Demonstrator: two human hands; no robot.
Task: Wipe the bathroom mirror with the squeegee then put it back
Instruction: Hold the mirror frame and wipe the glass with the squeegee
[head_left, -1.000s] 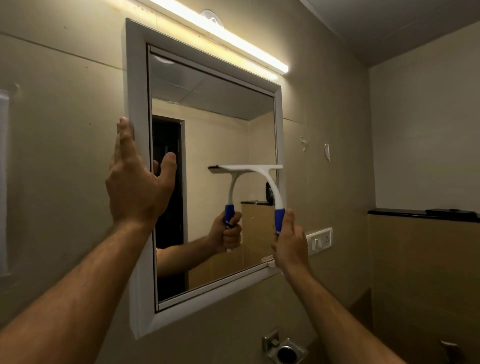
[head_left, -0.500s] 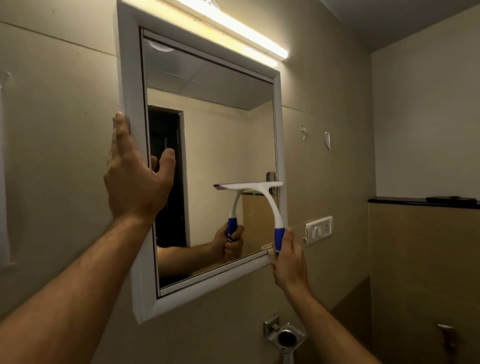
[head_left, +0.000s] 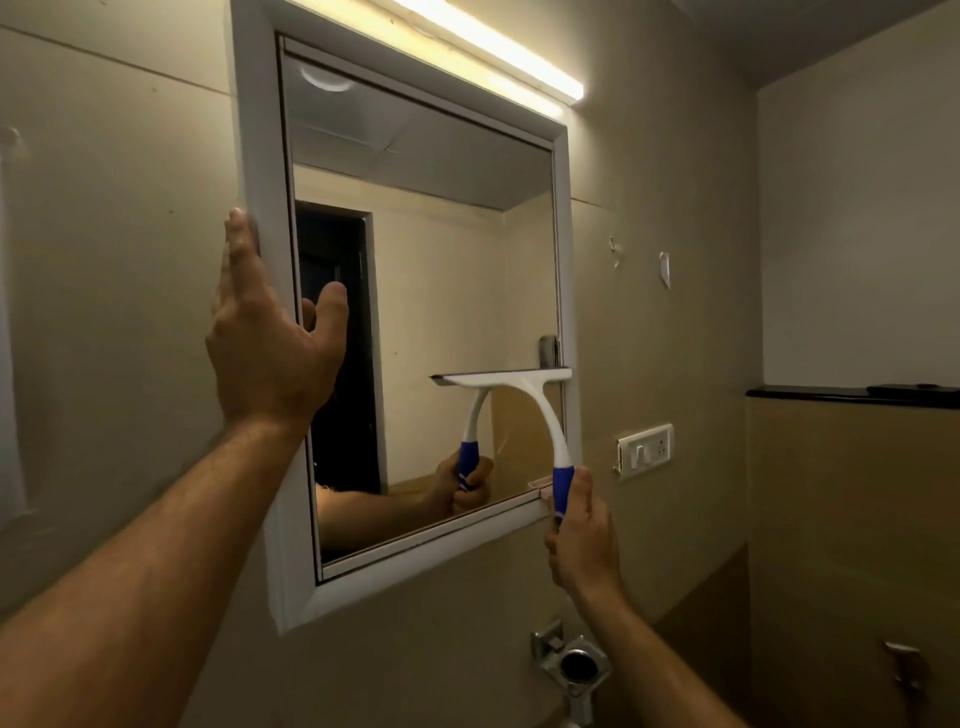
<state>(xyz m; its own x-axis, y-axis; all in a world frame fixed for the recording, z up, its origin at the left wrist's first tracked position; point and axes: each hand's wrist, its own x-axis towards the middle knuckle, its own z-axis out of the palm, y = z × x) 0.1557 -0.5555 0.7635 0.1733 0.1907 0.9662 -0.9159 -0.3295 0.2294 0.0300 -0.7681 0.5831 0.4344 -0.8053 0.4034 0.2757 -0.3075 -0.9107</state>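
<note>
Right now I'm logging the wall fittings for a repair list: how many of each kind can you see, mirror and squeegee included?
Mirror: 1
Squeegee: 1
Light bar: 1
Switch plate: 1
Wall hooks: 2
Metal holder below the mirror: 1
Total: 7

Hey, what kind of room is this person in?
Most likely a bathroom: a white-framed mirror on a tiled wall, a tube light above it, and chrome plumbing fittings below.

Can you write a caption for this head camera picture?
Right hand wipes the mirror with a squeegee; left hand holds the frame.
</note>
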